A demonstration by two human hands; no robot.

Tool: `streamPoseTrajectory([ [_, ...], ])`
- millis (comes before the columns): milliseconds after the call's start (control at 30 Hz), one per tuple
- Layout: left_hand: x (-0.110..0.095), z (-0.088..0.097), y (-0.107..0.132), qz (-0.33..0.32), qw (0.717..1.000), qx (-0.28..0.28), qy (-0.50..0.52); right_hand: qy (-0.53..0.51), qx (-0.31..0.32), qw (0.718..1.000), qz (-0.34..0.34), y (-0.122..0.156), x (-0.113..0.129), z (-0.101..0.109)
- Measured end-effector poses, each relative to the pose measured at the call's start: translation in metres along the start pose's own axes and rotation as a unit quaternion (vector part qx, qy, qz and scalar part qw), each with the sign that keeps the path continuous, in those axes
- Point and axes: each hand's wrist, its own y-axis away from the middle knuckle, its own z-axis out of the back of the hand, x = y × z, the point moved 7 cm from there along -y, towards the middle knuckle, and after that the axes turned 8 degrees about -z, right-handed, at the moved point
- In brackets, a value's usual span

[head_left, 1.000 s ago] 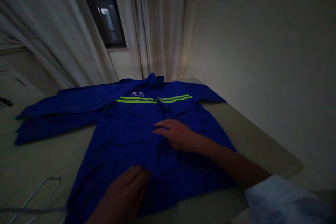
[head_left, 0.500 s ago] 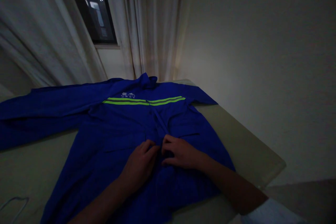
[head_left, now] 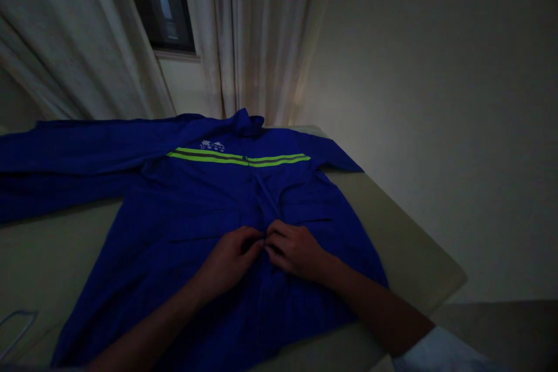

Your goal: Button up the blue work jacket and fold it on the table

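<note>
A blue work jacket (head_left: 196, 203) lies spread out, front side up, with its collar at the far end. Two bright green stripes cross its chest, below a small white logo on the left. At the middle of the front opening, my left hand (head_left: 233, 256) pinches the jacket's edge between thumb and fingers. My right hand (head_left: 294, 247) meets it from the other side, its fingertips closed on the front placket. Both sets of fingertips almost touch. Whatever small part lies between them is hidden. Above my hands the placket gapes a little, up to the fastened point at the stripes.
Under the jacket is a pale greenish table (head_left: 405, 250) with a corner at the right. A thin white wire-like loop (head_left: 20, 325) lies at the lower left. Light curtains (head_left: 261, 40) and a dark window (head_left: 163, 6) stand behind, with a bare wall (head_left: 418, 99) at the right.
My hands have come closer together, and the right fingers, spread lower before, have closed in on the placket. The view has shifted slightly. The jacket lies much as before.
</note>
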Motion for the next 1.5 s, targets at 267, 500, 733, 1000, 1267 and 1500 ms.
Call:
streamPoseTrajectory([
  [267, 0.002, 0.004, 0.002, 0.033, 0.995, -0.087, 0.024, -0.292, 0.023, 0.946, -0.139, -0.01, -0.016, 0.0],
  [500, -0.005, 0.004, 0.006, 0.014, 0.991, -0.13, 0.011, -0.294, 0.045, 0.941, -0.163, -0.01, -0.019, -0.008],
  [733, 0.001, 0.003, 0.012, -0.009, 0.985, -0.155, 0.077, -0.258, -0.032, 0.948, -0.182, -0.007, -0.026, -0.004],
  [1000, -0.002, 0.003, 0.009, -0.02, 0.981, -0.164, 0.101, -0.246, -0.065, 0.954, -0.16, -0.007, -0.024, -0.005],
  [1267, -0.009, 0.001, 0.011, -0.065, 0.981, -0.129, 0.129, -0.294, -0.037, 0.933, -0.207, -0.004, -0.025, 0.0],
  [1500, -0.016, 0.004, 0.015, -0.112, 0.947, -0.137, -0.269, -0.4, -0.12, 0.864, -0.281, -0.003, -0.096, 0.03],
])
